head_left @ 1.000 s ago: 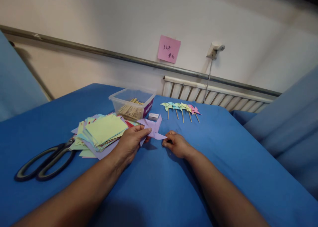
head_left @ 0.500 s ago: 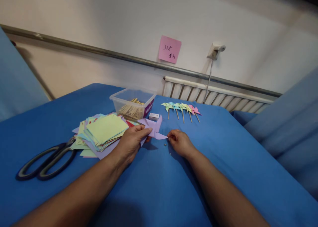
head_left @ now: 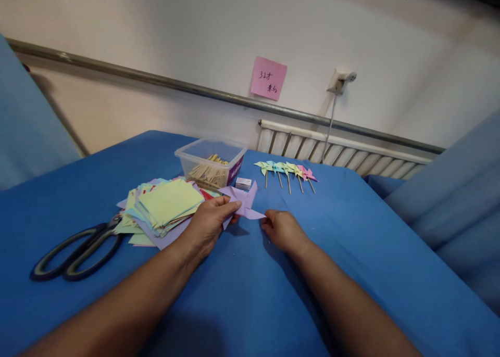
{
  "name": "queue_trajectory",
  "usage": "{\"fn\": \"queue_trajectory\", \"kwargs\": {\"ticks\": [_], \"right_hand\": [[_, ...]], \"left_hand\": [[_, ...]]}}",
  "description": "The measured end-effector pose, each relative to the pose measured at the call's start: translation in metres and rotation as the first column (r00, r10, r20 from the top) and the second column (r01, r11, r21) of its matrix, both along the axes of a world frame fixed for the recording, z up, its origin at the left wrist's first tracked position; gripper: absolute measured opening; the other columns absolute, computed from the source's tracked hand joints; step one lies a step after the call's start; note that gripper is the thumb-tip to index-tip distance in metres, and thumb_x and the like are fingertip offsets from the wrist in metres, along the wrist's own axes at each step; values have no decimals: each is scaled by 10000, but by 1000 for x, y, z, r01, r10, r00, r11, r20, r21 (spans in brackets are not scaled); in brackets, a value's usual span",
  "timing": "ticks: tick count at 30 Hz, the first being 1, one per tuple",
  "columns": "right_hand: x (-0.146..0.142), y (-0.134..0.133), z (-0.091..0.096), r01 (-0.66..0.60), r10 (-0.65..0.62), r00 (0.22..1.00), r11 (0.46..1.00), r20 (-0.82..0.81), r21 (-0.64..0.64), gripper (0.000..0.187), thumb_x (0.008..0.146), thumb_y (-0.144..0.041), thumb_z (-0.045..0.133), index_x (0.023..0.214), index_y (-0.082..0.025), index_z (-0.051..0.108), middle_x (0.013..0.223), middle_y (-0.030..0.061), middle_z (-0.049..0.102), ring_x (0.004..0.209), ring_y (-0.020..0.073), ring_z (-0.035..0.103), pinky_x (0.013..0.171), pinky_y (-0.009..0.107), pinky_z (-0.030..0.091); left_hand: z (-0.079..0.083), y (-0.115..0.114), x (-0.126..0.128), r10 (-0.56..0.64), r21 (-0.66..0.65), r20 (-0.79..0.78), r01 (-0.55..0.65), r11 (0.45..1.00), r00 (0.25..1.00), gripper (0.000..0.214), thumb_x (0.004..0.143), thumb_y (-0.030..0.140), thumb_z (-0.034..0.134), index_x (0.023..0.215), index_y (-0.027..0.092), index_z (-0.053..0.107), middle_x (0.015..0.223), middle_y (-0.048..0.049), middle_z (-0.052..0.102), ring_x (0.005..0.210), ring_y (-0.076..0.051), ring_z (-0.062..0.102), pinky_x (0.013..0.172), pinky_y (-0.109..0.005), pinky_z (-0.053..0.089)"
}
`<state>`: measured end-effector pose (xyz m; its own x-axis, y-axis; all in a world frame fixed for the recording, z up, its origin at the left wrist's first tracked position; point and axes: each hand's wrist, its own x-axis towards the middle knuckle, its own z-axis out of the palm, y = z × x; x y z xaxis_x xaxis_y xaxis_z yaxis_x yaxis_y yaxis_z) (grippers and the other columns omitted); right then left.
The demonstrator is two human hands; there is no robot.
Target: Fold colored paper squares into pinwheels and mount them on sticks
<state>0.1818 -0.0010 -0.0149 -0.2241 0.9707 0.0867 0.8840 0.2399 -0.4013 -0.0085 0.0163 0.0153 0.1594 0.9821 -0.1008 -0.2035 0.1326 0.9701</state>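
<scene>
A light purple paper pinwheel [head_left: 247,211] with folded-in blades is pinched between the thumb and fingers of my left hand [head_left: 214,219], just above the blue table. Close to the pinwheel's right tip is my right hand [head_left: 283,231], its fingertips pressed together low at the table. What they hold, if anything, is hidden. Under and behind my left hand lies a stack of coloured paper sheets [head_left: 170,203], pale yellow on top. A small white box [head_left: 243,183] sits just behind the pinwheel.
Large dark-handled scissors [head_left: 84,250] lie left of the paper. Behind it stands a clear plastic tub [head_left: 187,162] of wooden sticks [head_left: 211,170]. Several finished pinwheels on sticks [head_left: 289,170] lie in a row at the back right. The blue-covered table [head_left: 351,232] reaches the wall.
My right fingers have lowered slightly to where a small shiny metal piece lay on the table; that piece no longer shows. My left hand keeps the pinwheel nearly in place.
</scene>
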Motion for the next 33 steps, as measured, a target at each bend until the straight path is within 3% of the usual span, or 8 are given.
{"fn": "queue_trajectory", "kwargs": {"ticks": [6, 12, 20, 26, 29, 33], "right_hand": [[3, 0, 2, 1, -1, 1000, 1000, 9, -3, 175, 837, -168, 519, 807, -198, 690, 781, 48, 713, 690, 172, 597, 602, 264, 332], [7, 2, 2, 7, -8, 1000, 1000, -24, -11, 137, 796, -163, 594, 849, -213, 709, 917, 56, 720, 818, 184, 621, 682, 261, 375], [7, 5, -6, 53, -57, 995, 997, -84, -49, 66, 786, -210, 636, 803, -210, 700, 783, 26, 716, 679, 153, 606, 598, 247, 362], [13, 7, -6, 88, -91, 984, 996, -151, -29, 64, 784, -206, 631, 762, -194, 690, 769, 33, 707, 683, 151, 604, 612, 248, 377], [13, 5, -1, 166, -161, 919, 986, -361, -17, 77, 788, -223, 620, 749, -186, 676, 729, 24, 690, 646, 146, 595, 596, 244, 403], [-7, -8, 14, 189, -111, 676, 982, -728, 25, 128, 773, -301, 638, 770, -177, 674, 725, 24, 681, 640, 145, 596, 594, 243, 452]], "left_hand": [[1, -1, 1, 0, 0, -9, 0, 1000, 1000, 224, 659, 315, 745, 636, 143, 604, 568, 27, 562, 505, -88, 471, 515, -219, 360], [2, -1, 0, -3, -4, -29, 3, 1000, 1000, 221, 660, 323, 737, 635, 143, 612, 573, 16, 569, 506, -94, 478, 516, -224, 370], [2, -1, 0, -2, 3, -46, 2, 1000, 999, 220, 644, 325, 736, 623, 148, 606, 546, 12, 563, 492, -101, 484, 507, -228, 379], [8, -5, 2, 109, 43, -148, -104, 994, 983, 262, 610, 335, 737, 546, 179, 536, 489, 31, 538, 448, -102, 454, 450, -222, 323], [11, -7, 2, 172, 107, -224, -151, 983, 959, 276, 618, 339, 731, 533, 185, 519, 470, 51, 503, 440, -92, 414, 451, -219, 305], [10, -7, 3, 217, 220, -326, -149, 964, 920, 276, 640, 350, 718, 528, 183, 529, 466, 63, 467, 460, -93, 398, 464, -217, 297]]}}
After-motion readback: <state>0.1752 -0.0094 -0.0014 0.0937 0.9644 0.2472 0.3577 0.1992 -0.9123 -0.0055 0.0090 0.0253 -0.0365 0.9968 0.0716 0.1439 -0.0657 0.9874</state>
